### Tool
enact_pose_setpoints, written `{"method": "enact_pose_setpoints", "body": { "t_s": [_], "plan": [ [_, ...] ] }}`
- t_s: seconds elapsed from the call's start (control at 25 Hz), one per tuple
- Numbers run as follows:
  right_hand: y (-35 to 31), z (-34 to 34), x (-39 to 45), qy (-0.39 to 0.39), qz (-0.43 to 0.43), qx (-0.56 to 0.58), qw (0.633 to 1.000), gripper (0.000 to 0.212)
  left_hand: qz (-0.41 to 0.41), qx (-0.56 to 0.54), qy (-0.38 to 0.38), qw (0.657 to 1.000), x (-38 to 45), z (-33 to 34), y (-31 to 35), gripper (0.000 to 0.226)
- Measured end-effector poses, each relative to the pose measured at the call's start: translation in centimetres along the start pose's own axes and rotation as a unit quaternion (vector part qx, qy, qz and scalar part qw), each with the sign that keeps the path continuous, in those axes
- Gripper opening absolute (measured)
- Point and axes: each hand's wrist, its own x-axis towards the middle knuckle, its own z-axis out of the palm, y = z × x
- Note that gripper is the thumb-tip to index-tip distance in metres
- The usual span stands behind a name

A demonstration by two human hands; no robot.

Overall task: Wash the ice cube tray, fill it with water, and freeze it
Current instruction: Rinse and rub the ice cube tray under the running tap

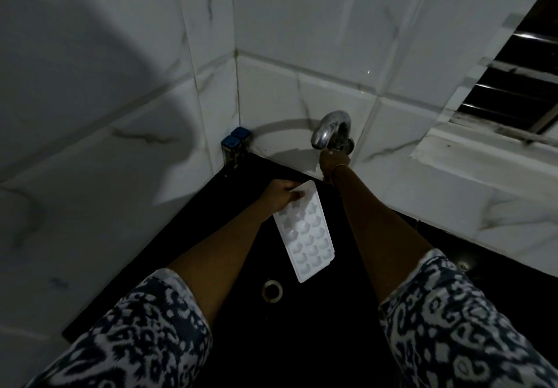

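A white ice cube tray (308, 236) with star and shell shaped cells hangs over the black sink (302, 342). My left hand (279, 195) grips the tray's far end, thumb on top, so the tray slopes down toward me. My right hand (333, 162) is closed on the handle under the chrome tap (330, 127), which comes out of the white tiled wall. No water stream is visible.
The sink's metal drain (272, 290) lies just below the tray's near end. Two blue-capped containers (234, 146) stand in the corner of the counter. A louvred window (519, 85) sits at the upper right above a white sill. Dim light, dark sink.
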Motion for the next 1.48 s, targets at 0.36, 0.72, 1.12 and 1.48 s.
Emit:
{"method": "enact_pose_setpoints", "body": {
  "t_s": [0.36,0.72,1.12,1.48],
  "plan": [
    [-0.3,0.1,-0.7,0.024,0.025,0.042,0.999,0.049,-0.041,-0.03,-0.002,0.999,-0.1,0.1,0.5,0.038],
    [9.9,8.2,-12.9,0.187,-0.288,-0.127,0.93,0.038,-0.081,-0.159,0.081,0.981,-1.3,1.4,-1.5,0.029],
    [11.6,7.5,-13.4,0.122,-0.392,-0.284,0.866,0.04,-0.184,-0.157,0.107,0.964,-2.3,0.7,-4.0,0.042],
    [8.5,6.4,-11.9,0.094,-0.225,-0.18,0.953,0.056,-0.201,-0.263,0.041,0.943,-1.5,1.9,-2.8,0.028]
  ]
}}
